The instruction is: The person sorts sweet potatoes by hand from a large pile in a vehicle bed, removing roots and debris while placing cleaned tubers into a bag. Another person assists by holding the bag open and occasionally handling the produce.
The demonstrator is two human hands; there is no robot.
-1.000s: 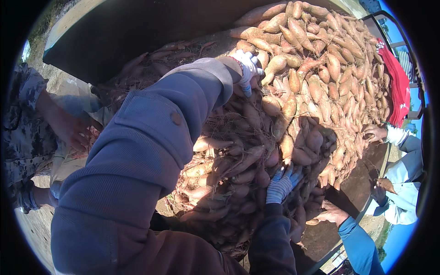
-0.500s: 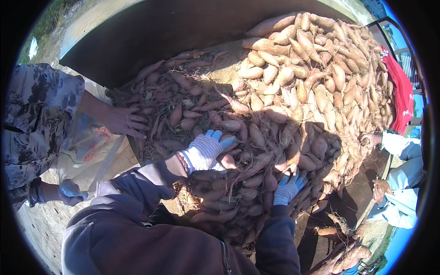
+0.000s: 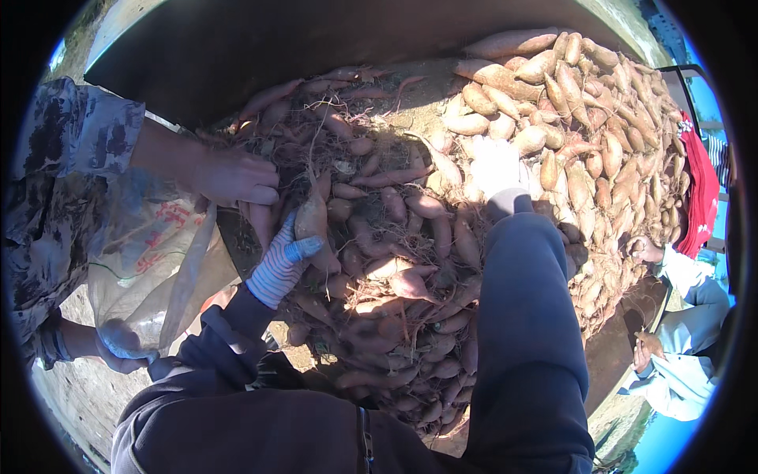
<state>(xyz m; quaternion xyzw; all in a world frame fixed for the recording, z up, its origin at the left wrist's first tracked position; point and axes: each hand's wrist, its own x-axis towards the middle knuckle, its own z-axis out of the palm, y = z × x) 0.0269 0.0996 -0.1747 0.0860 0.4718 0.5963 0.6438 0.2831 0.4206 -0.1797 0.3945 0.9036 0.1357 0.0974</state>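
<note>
Sweet potatoes with stringy roots lie in a big heap (image 3: 584, 158), pale in the sun on the right and darker in the shade on the left. My left hand (image 3: 276, 268), in a striped glove with blue fingertips, is closed around a sweet potato (image 3: 313, 225) with a long root, at the left side of the heap. Stretched out over the sunlit part, my right hand (image 3: 496, 167) is bleached by glare. Its fingers cannot be made out, and neither can anything under them.
At the left, a co-worker's bare hand (image 3: 237, 175) is over a sweet potato, close to my left hand. That person's gloved hand (image 3: 122, 347) is at a clear plastic sack (image 3: 150, 268). A dark metal wall (image 3: 316, 39) backs the heap. Another person's hands (image 3: 647, 347) are at the right.
My left hand has drawn back left and now grips a sweet potato. My right hand has reached up and away into the sunlit heap. The left co-worker's bare hand has shifted slightly right.
</note>
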